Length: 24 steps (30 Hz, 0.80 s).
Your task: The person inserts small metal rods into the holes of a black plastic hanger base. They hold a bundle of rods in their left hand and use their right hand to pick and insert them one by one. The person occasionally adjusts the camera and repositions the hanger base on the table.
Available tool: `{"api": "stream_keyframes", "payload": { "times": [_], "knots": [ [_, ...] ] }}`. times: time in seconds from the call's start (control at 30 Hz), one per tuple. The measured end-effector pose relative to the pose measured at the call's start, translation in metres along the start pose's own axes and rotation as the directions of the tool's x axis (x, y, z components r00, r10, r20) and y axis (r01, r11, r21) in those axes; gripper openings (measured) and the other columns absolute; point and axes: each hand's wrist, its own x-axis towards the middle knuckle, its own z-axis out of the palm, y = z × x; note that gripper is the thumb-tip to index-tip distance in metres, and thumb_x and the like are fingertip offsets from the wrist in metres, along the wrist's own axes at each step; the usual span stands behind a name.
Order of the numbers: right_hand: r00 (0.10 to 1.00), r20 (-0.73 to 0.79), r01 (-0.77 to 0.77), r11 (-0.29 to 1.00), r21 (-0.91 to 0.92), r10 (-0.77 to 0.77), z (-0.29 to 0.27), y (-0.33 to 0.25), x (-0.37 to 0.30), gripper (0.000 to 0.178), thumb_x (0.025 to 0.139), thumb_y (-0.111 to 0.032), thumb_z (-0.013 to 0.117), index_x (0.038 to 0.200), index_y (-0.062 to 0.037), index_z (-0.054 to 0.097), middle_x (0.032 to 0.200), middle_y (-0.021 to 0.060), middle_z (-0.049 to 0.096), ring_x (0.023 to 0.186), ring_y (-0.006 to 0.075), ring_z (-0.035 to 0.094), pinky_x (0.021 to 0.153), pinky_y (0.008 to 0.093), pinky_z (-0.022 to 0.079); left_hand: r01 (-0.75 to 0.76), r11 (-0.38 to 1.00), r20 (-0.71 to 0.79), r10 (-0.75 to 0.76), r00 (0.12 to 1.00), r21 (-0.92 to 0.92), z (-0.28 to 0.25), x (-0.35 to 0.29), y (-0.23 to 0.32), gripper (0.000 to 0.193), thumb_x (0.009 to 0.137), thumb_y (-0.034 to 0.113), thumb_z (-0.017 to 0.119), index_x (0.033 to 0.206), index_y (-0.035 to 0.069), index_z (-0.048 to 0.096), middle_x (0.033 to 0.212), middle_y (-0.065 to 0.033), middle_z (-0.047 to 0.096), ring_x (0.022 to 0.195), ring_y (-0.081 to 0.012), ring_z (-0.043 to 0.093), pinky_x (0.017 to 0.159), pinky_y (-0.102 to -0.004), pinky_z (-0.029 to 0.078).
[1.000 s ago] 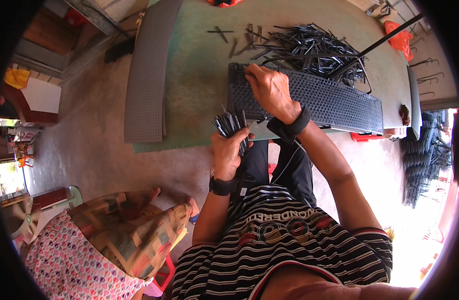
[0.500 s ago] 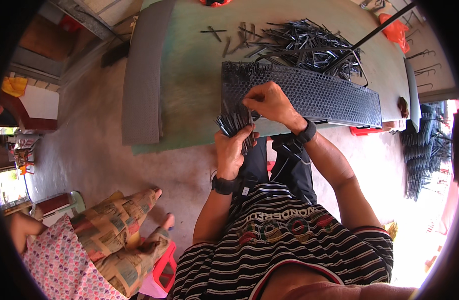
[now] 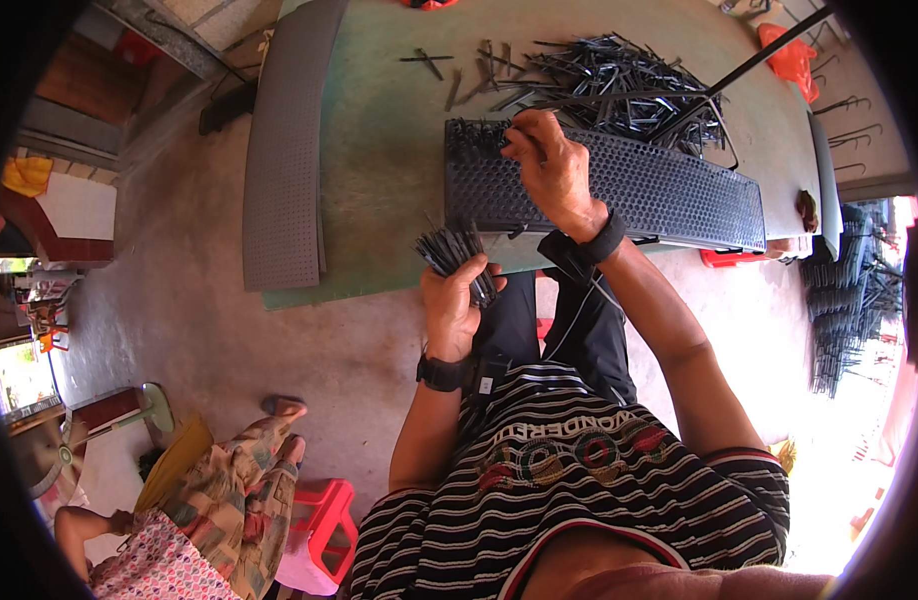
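Observation:
My left hand (image 3: 453, 305) is closed round a bundle of thin black strips (image 3: 449, 246), their ends fanning out above the fingers. Up and to the right, my right hand (image 3: 554, 165) is pinched at the far left part of a black perforated panel (image 3: 629, 175). What sits between its fingertips blends into the dark strips (image 3: 471, 134) standing up from the panel's holes there. The panel lies tilted along the near part of the green table (image 3: 379, 180). A large heap of loose black strips (image 3: 624, 85) lies behind the panel.
A few stray strips (image 3: 427, 62) lie left of the heap. Grey perforated sheets (image 3: 284, 190) lie along the table's left edge. A black rod (image 3: 764, 57) slants over the right side. At lower left, a person (image 3: 219, 480) is beside a red stool (image 3: 329, 530).
My right hand has moved from beside the bundle up to the panel's far left part. My left hand has shifted slightly left with the bundle. The person at lower left has moved their legs.

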Motion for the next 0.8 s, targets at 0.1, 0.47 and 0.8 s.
{"api": "stream_keyframes", "payload": {
  "times": [0.1, 0.47, 0.8],
  "knots": [
    [0.998, 0.059, 0.040, 0.998, -0.057, -0.036, 0.004, 0.008, -0.002, 0.010, 0.082, -0.001, 0.057, 0.092, -0.0015, 0.053, 0.076, 0.0156, 0.061, 0.065, 0.0300, 0.064, 0.053, 0.0345, 0.049, 0.017, 1.000, 0.012, -0.016, 1.000, -0.015, -0.002, 0.000, 0.002, 0.019, 0.077, -0.002, 0.063, 0.096, 0.000, 0.059, 0.079, -0.0074, 0.060, 0.064, -0.0221, 0.063, 0.055, -0.0354, 0.054],
    [0.918, 0.389, -0.013, 0.988, -0.151, 0.072, -0.007, -0.011, -0.015, 0.013, 0.077, -0.012, 0.066, 0.082, -0.0007, 0.064, 0.067, 0.0097, 0.062, 0.057, 0.0199, 0.059, 0.052, 0.0321, 0.046, 0.007, 0.998, 0.042, -0.004, 0.999, -0.067, 0.004, -0.002, 0.008, 0.022, 0.078, -0.001, 0.064, 0.099, 0.002, 0.059, 0.082, -0.0078, 0.061, 0.067, -0.0231, 0.064, 0.056, -0.0364, 0.054],
    [0.962, 0.090, 0.260, 0.966, 0.006, -0.259, -0.034, -0.034, -0.045, 0.016, 0.074, -0.003, 0.065, 0.090, 0.0001, 0.063, 0.087, 0.0111, 0.063, 0.070, 0.0208, 0.064, 0.058, 0.0275, 0.052, 0.083, 0.996, 0.122, -0.078, 0.989, -0.034, 0.014, 0.001, 0.010, 0.021, 0.079, -0.001, 0.062, 0.100, 0.000, 0.059, 0.084, -0.0099, 0.063, 0.067, -0.0239, 0.064, 0.056, -0.0372, 0.055]
  ]
}}
